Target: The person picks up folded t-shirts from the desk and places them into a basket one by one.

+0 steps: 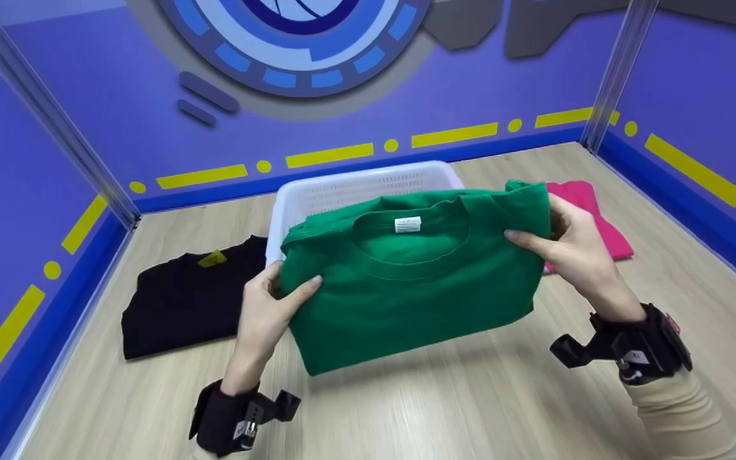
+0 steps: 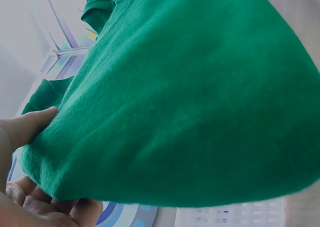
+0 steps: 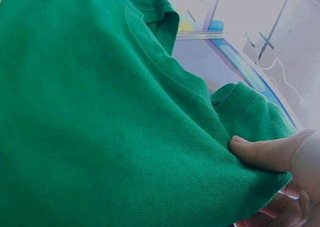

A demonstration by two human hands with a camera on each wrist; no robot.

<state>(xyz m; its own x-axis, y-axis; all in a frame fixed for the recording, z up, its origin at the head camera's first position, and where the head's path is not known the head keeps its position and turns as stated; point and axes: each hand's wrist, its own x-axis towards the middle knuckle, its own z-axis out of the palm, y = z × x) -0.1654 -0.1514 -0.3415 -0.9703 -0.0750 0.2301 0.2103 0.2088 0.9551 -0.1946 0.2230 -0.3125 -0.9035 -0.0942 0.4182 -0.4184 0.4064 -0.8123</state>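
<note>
A folded green T-shirt (image 1: 406, 300) hangs in the air between both hands, its round neckline and white label facing up. My left hand (image 1: 269, 306) pinches its left edge, thumb on the front and fingers behind. At the right edge, my right hand (image 1: 575, 246) grips it the same way near the shoulder. Both wrist views are largely filled by the green cloth, with the left thumb (image 2: 32, 124) and the right thumb (image 3: 265, 152) pressing on it. Behind the shirt stands a white plastic basket (image 1: 368, 182), its front and lower part hidden by the cloth.
On the wooden table (image 1: 419, 409), a folded black T-shirt (image 1: 189, 300) with a yellow label lies left of the basket. A pink folded garment (image 1: 601, 220) lies to the right, partly behind the right hand. Blue printed panels (image 1: 342, 137) enclose the back and sides.
</note>
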